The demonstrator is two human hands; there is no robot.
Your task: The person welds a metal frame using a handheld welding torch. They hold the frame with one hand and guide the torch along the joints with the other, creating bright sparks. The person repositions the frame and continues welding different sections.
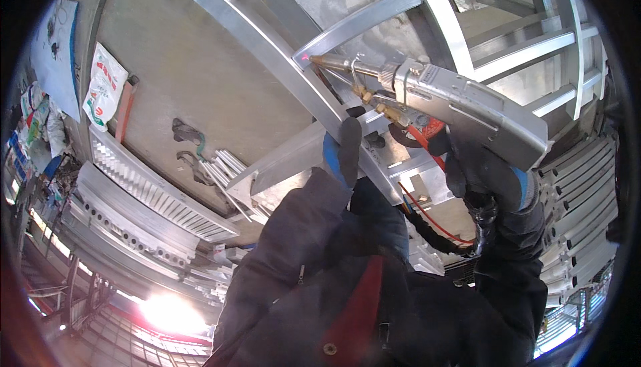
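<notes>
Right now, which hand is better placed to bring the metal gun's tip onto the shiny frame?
Probably the right hand: it grips the welding gun, whose nozzle tip nearly touches the aluminium frame. The left hand only rests on a frame bar.

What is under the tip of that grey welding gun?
The welding gun tip touches an aluminium frame joint, marked by a small red dot. Beneath lies a concrete floor; the bar hides the joint's underside.

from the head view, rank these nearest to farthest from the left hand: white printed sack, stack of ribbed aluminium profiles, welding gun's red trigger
1. Welding gun's red trigger, just right of the left hand.
2. Stack of ribbed aluminium profiles, lower left.
3. White printed sack, far upper left against the wall.
</notes>
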